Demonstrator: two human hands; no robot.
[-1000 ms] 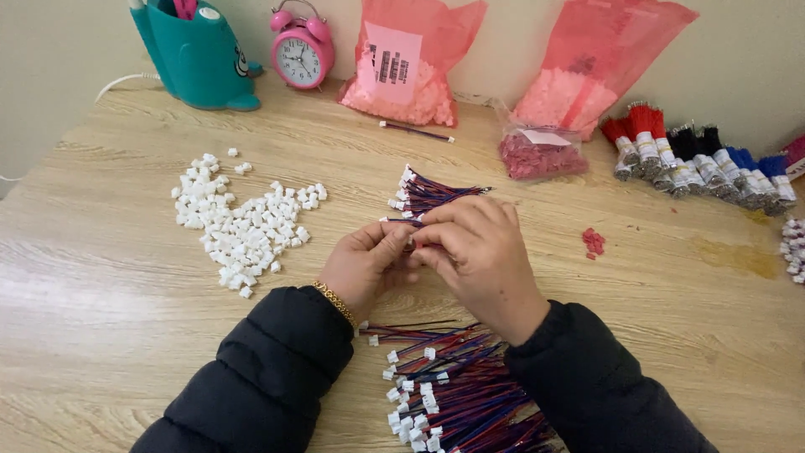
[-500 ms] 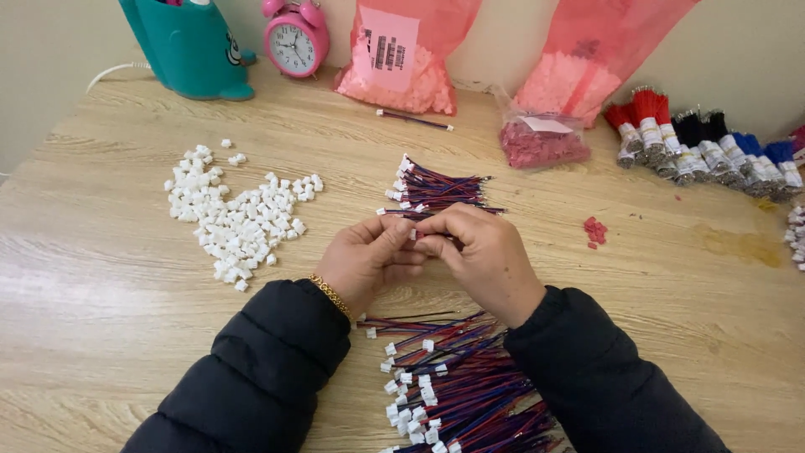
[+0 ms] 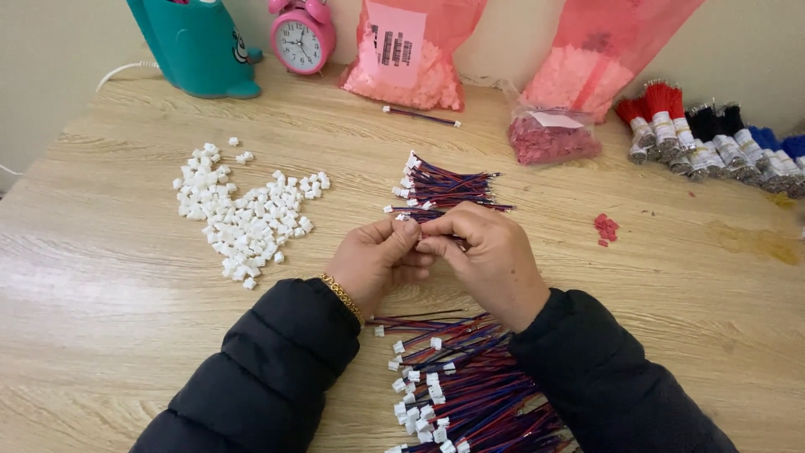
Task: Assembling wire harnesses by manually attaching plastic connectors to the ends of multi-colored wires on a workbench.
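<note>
My left hand (image 3: 381,260) and my right hand (image 3: 486,256) meet at the middle of the wooden table (image 3: 109,285), fingertips pinched together around a small white connector and a red-blue wire. Just beyond my fingers lies a small bundle of red-blue wires with white plugs (image 3: 440,191). Between my forearms, near the table's front edge, is a larger pile of the same wires (image 3: 470,390). A heap of loose white connector housings (image 3: 247,214) sits to the left of my left hand. What exactly my fingertips grip is mostly hidden.
At the back stand a teal container (image 3: 197,42), a pink alarm clock (image 3: 302,35), two pink bags of parts (image 3: 415,54), a small bag of red parts (image 3: 553,134) and taped wire bundles (image 3: 713,138). Red bits (image 3: 605,226) lie to the right.
Both hands stay joined at the same spot; the fingers have shifted slightly on the small part. The view has tilted a little.
</note>
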